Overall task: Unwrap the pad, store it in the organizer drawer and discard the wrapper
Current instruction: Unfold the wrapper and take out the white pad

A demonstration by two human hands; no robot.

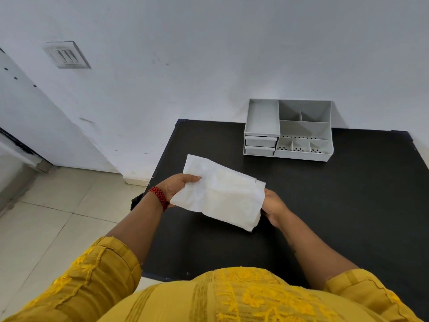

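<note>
A white, crinkled wrapper with the pad [220, 194] is stretched out flat above the black table [348, 205]. My left hand [176, 185] grips its left end, thumb on top. My right hand [271, 204] holds its right end, mostly hidden behind the sheet. I cannot tell the pad apart from the wrapper. The grey organizer [287, 130] stands at the table's far edge against the wall, with two shut drawers [260, 145] stacked at its lower left.
The organizer has several open compartments on top. A dark object [137, 201] sits low by the table's left edge, partly hidden by my left arm. Tiled floor lies to the left. A white wall backs the table.
</note>
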